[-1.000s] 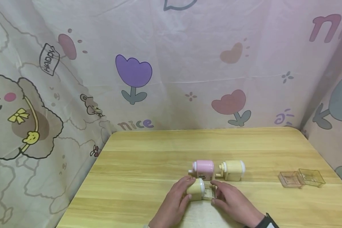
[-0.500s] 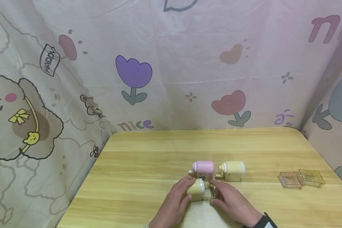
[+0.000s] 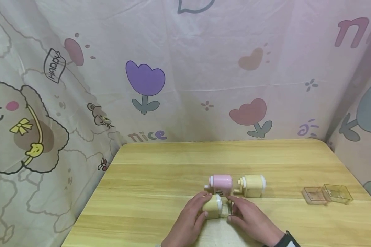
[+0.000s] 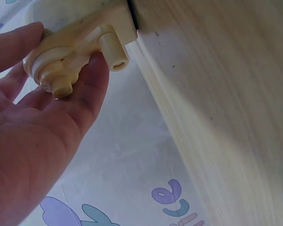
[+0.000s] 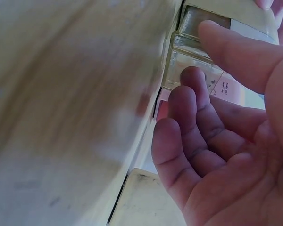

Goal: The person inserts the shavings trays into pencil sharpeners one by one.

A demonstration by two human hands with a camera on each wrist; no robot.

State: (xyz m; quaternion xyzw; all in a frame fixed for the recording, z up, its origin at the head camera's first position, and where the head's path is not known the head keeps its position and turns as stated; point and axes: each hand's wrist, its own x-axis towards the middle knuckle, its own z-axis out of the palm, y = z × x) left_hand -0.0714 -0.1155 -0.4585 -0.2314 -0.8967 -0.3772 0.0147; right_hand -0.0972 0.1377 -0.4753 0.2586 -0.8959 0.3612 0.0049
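Observation:
A yellow sharpener [image 3: 212,207] with a white rim stands near the table's front, and my left hand [image 3: 188,218] grips it from the left. In the left wrist view the fingers of that hand [image 4: 52,117] curl round the crank end [image 4: 61,70]. A clear drawer [image 3: 226,208] sticks partly out of the sharpener's right side. My right hand [image 3: 250,218] pinches the drawer's outer end between thumb and fingers. The right wrist view shows the right thumb against the clear drawer [image 5: 191,44], the other fingers curled beside it.
Behind the hands stand a pink sharpener [image 3: 222,183] and a second yellow sharpener [image 3: 254,185], side by side. Two see-through drawers, one pinkish [image 3: 315,196] and one yellowish [image 3: 338,193], lie at the right of the wooden table [image 3: 148,178]. Printed cloth [image 3: 188,68] hangs behind.
My right hand has shifted slightly left with the clear drawer, which now sticks out a little less from the held sharpener. The left hand has barely moved.

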